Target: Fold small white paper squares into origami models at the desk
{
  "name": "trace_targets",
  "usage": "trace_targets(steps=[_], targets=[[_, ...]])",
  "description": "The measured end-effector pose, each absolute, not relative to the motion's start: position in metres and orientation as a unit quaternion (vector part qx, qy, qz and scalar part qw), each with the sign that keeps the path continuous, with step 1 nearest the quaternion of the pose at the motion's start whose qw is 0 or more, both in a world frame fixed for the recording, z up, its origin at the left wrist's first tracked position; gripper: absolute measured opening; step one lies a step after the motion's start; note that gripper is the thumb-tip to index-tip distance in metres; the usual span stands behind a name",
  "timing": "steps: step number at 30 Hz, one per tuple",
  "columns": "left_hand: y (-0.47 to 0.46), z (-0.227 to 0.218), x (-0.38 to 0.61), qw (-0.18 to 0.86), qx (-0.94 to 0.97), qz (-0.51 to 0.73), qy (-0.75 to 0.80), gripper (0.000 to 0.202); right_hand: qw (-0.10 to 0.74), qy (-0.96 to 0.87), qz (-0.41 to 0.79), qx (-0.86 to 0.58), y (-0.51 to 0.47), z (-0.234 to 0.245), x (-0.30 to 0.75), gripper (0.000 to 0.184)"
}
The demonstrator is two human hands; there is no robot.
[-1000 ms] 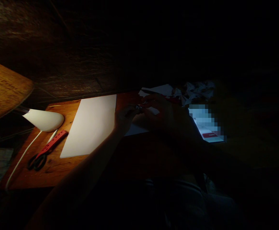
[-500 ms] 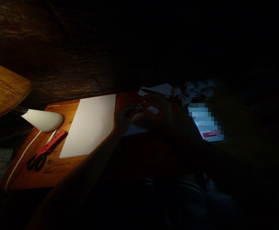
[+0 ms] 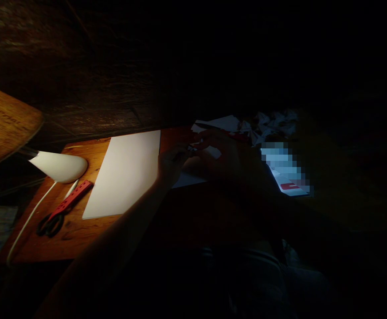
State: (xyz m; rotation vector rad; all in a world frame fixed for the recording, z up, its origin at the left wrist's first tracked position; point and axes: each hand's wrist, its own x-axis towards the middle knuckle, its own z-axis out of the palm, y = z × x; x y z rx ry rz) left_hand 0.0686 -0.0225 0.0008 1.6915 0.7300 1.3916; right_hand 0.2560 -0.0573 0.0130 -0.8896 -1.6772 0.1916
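Over the middle of the table my left hand (image 3: 170,163) is closed, its fingertips pinching a small piece of paper (image 3: 192,148) with light and dark patches. My right hand (image 3: 224,153) meets it from the other side, fingers bent and pressed at the same piece. Deep shadow hides most of the fingers and the exact shape of the paper. A large white sheet (image 3: 127,170) lies flat just left of my left hand. Beneath the hands, part of another pale sheet (image 3: 188,178) shows.
On the left stand a white lamp base (image 3: 63,167) and red-and-black scissors (image 3: 68,201), beside a white cord (image 3: 30,221). A lit phone (image 3: 288,179) lies to the right. Behind it sit several folded paper pieces (image 3: 266,126) and loose white paper (image 3: 224,123). A dark wall borders the wooden table (image 3: 70,248).
Both hands stay in almost the same place. The small piece between the fingertips looks slightly turned, with less of its light patch showing.
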Motion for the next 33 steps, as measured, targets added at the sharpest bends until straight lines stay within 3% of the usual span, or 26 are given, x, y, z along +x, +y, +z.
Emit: trace_targets(steps=[33], targets=[[-0.0217, 0.0069, 0.0632, 0.446, 0.677, 0.488, 0.324, 0.019, 0.556, -0.724, 0.086, -0.400, -0.0556, 0.0160, 0.2544, 0.004]])
